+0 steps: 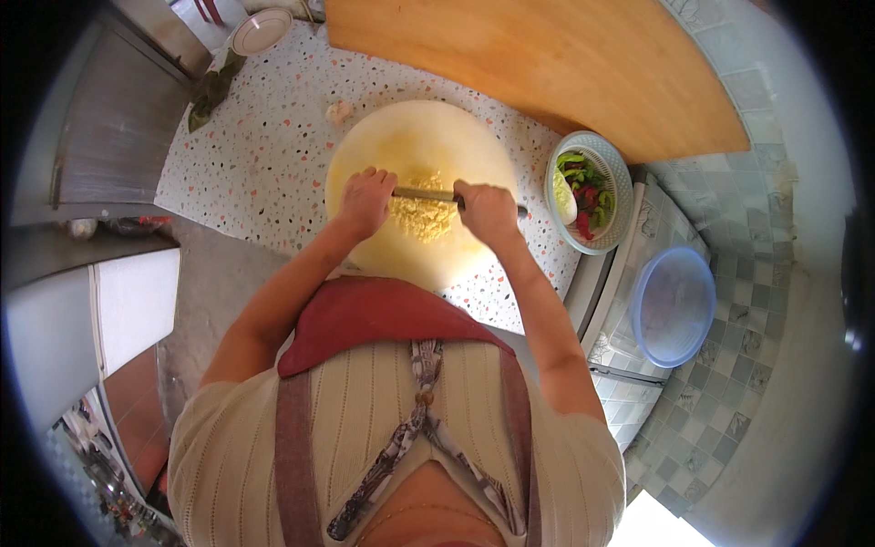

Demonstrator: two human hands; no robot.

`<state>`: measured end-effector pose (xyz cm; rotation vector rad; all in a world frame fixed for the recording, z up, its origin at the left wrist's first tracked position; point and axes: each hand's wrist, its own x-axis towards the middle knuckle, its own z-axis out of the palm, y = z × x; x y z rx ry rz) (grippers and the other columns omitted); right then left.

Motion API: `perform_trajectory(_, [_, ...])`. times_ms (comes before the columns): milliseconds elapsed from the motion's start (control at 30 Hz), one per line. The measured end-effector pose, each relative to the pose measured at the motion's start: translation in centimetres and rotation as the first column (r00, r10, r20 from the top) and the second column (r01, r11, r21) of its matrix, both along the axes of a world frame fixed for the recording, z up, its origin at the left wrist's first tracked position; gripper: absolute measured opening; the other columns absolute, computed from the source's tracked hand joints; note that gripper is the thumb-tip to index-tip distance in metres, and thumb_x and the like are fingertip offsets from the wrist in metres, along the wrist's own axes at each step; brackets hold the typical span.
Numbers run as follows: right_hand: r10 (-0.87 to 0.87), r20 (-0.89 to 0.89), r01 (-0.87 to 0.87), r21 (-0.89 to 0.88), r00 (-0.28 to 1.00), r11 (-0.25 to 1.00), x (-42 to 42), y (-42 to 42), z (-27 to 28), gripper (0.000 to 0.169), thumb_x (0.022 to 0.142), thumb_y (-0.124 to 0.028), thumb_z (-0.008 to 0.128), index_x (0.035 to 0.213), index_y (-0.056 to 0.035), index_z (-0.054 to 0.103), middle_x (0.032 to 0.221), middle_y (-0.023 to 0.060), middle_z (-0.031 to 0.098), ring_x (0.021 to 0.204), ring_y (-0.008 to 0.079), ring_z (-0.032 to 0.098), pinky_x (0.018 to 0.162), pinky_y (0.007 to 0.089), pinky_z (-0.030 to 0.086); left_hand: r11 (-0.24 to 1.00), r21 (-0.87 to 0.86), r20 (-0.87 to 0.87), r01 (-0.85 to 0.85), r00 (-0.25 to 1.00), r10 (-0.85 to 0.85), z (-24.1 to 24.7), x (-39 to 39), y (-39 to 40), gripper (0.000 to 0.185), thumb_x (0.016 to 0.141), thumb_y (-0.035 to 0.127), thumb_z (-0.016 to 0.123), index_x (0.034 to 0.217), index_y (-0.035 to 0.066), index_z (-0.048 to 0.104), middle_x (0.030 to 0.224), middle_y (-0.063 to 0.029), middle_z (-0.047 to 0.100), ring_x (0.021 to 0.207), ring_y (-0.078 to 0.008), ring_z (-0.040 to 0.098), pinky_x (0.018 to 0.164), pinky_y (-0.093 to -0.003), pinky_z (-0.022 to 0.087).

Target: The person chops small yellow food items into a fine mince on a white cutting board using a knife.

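Note:
A round, pale cutting board [424,130] lies on the speckled counter before me, with a heap of finely chopped yellow food [420,222] at its middle. Across the heap runs a knife [424,195], seen nearly edge-on, its dark handle end showing at the right. My right hand [487,208] is closed around the handle. At the other end of the blade, my left hand [369,198] grips the tip with its fingers. What the fingertips touch is partly hidden.
A basket [555,205] of leafy and red vegetables stands at the right, beyond it a blue-rimmed bowl [639,308]. A wooden panel [547,61] leans behind the counter [253,157]. At the far left lie a plate [262,32] and a dark green cloth [213,92].

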<state>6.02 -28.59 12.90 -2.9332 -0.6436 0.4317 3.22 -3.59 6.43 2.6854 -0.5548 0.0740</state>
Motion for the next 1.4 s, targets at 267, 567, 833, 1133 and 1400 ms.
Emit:
perform_trajectory(267, [-0.093,-0.082,0.088,-0.07,0.992,0.994,-1.2,0.5,-3.0,0.014,0.089,-0.015,0.057,0.098,-0.0131,0.067,0.08,0.0139,0.071,0.077,0.0319,0.072,0.071,0.0445,0.056,0.999,-0.047,0.059,0.0,0.998,0.003,-1.0,0.2,0.3,0.02,0.075,0.006,0.066,0.094,0.008,0.06,0.09,-0.009,0.064,0.095,-0.0294,0.062,0.081,-0.0435,0.047])
perform_trajectory(567, [-0.032,-0.042,0.032,-0.005,0.999,0.999,2.7,-1.2,-2.0,0.01,0.09,-0.014,0.058,0.095,-0.0134,0.067,0.079,0.0118,0.071,0.077,0.0299,0.071,0.07,0.0421,0.056,0.983,0.184,0.005,0.009,1.0,-0.01,-0.8,2.9,-1.8,0.024,0.075,0.006,0.068,0.097,0.009,0.06,0.092,-0.0066,0.063,0.097,-0.0292,0.06,0.083,-0.0424,0.046])
perform_trajectory(833, [-0.141,-0.074,0.146,0.067,0.987,0.987,0.6,-1.2,-4.6,0.014,0.088,-0.016,0.062,0.099,-0.0175,0.071,0.081,0.0131,0.072,0.076,0.0316,0.071,0.071,0.0441,0.057,0.998,-0.003,0.087,0.061,0.994,-0.06,-0.6,2.9,-0.9,0.025,0.071,0.002,0.065,0.094,0.008,0.059,0.09,-0.0077,0.063,0.095,-0.03,0.06,0.081,-0.0435,0.047])
perform_trajectory(1133, [-0.231,-0.087,0.234,0.034,0.969,0.972,2.8,-1.4,-4.5,0.014,0.088,-0.015,0.061,0.098,-0.018,0.07,0.083,0.0122,0.073,0.078,0.0314,0.071,0.072,0.0437,0.056,0.993,0.091,0.016,0.078,0.997,-0.08,-0.8,6.3,-1.9,0.027,0.072,0.003,0.066,0.097,0.007,0.059,0.091,-0.009,0.063,0.097,-0.031,0.059,0.081,-0.0446,0.047])
perform_trajectory(1400, [-0.106,-0.129,0.103,-0.027,0.986,0.994,-1.3,-0.9,-1.7,0.014,0.09,-0.014,0.058,0.102,-0.0124,0.065,0.079,0.0103,0.071,0.076,0.0281,0.072,0.069,0.0418,0.056,1.0,0.0,0.074,0.022,0.997,-0.022,-0.7,0.2,-1.8,0.018,0.074,0.004,0.063,0.091,0.008,0.06,0.087,-0.007,0.062,0.091,-0.0296,0.06,0.077,-0.0426,0.046])
